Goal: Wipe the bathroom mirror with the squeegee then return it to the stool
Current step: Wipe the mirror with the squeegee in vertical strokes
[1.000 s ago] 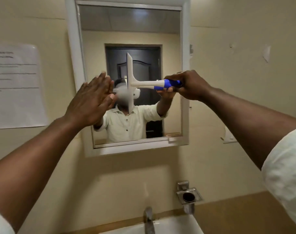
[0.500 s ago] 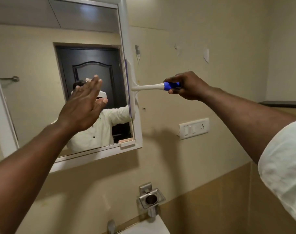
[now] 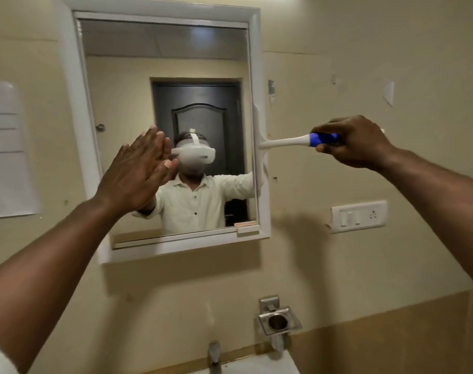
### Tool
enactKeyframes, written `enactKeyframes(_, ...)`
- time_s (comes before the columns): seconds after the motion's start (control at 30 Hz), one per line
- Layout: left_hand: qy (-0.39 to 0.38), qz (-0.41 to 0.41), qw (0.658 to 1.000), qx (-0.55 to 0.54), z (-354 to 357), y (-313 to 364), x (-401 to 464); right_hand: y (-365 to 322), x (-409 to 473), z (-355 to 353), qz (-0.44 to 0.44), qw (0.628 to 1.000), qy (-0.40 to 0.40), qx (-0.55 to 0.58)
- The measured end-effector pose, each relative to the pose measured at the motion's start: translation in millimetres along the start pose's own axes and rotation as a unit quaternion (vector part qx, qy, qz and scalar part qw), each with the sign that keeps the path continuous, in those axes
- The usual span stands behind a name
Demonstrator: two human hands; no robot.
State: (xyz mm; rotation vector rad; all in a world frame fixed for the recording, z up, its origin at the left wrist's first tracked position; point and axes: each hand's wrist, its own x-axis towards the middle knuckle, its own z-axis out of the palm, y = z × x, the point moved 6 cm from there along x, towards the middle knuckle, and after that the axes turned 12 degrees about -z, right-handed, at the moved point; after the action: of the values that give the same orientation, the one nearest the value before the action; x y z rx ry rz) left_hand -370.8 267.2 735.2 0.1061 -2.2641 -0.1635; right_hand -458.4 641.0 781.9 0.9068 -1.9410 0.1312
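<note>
The white-framed bathroom mirror [image 3: 159, 76] hangs on the cream wall ahead. My right hand [image 3: 357, 143] grips the blue end of the squeegee [image 3: 286, 141], whose white handle points left. Its upright white blade lies over the mirror's right frame edge. My left hand [image 3: 138, 174] is flat, fingers extended and apart, pressed against or just in front of the glass at middle left. The stool is out of view.
A paper notice [image 3: 6, 149] is stuck to the wall at left. A white switch and socket plate [image 3: 358, 215] sits right of the mirror. Below are a metal holder [image 3: 278, 321], a tap [image 3: 213, 354] and the white basin [image 3: 267, 367].
The squeegee blade has travelled from the middle of the glass to the mirror's right frame. My view swung right and then back. My left hand stays flat at the glass.
</note>
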Motion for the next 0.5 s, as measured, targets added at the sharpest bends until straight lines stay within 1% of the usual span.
enactKeyframes(0.13, 0.006, -0.034, 0.999, 0.032, -26, -42, -21, -17, -5, -15, -0.059, 0.993, 0.076, -0.068)
enactKeyframes(0.2, 0.008, -0.053, 0.998, 0.045, -39, -61, -31, -21, -2, -20, -0.062, 0.991, 0.095, -0.069)
enactKeyframes(0.27, 0.012, -0.069, 0.996, 0.059, -49, -77, -38, -28, 5, -23, -0.055, 0.992, 0.102, -0.045)
enactKeyframes(0.33, 0.016, -0.080, 0.994, 0.070, -56, -89, -42, -48, 15, -19, -0.069, 0.991, 0.109, -0.019)
enactKeyframes(0.43, 0.017, -0.087, 0.993, 0.078, -64, -101, -46, -100, 30, 1, -0.115, 0.988, 0.102, 0.031)
enactKeyframes(0.5, 0.016, -0.083, 0.993, 0.081, -67, -105, -48, -135, 39, 21, -0.128, 0.985, 0.091, 0.070)
